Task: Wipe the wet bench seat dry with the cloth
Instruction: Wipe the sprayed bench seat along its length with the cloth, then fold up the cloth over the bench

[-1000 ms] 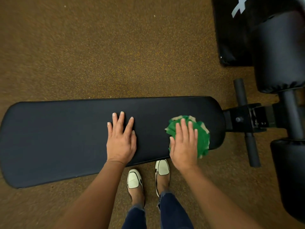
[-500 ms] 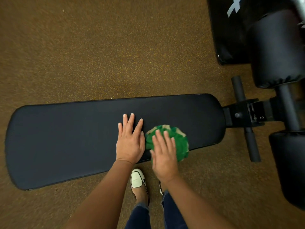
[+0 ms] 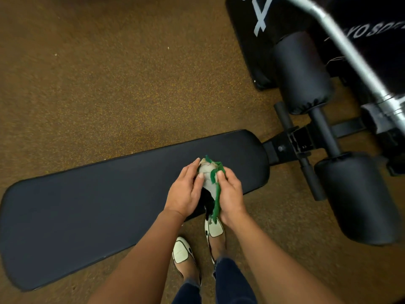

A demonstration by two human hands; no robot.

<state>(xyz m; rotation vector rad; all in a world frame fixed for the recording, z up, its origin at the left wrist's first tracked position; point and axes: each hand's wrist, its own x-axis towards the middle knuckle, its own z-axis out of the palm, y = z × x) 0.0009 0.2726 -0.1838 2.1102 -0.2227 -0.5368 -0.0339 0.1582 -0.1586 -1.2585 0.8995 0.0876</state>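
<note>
The long black padded bench seat [image 3: 92, 207] runs from lower left to upper right across the brown floor. Above its right part, near the front edge, both hands hold the green cloth [image 3: 212, 181], which is bunched up with its pale grey underside showing. My left hand [image 3: 185, 191] grips it from the left and my right hand [image 3: 230, 193] from the right. The cloth is lifted off the seat and a green edge hangs down between my wrists.
The black bench frame [image 3: 291, 143] with two fat foam rollers [image 3: 300, 73] [image 3: 355, 198] stands at the right. A silver metal bar [image 3: 350, 53] crosses the top right corner above a black pad. My feet in pale shoes [image 3: 182, 253] stand on the speckled brown floor [image 3: 109, 73].
My right hand slid the cloth leftward along the seat, then both hands came together and lifted the cloth, bunching it. My left hand left the seat. The view tilted.
</note>
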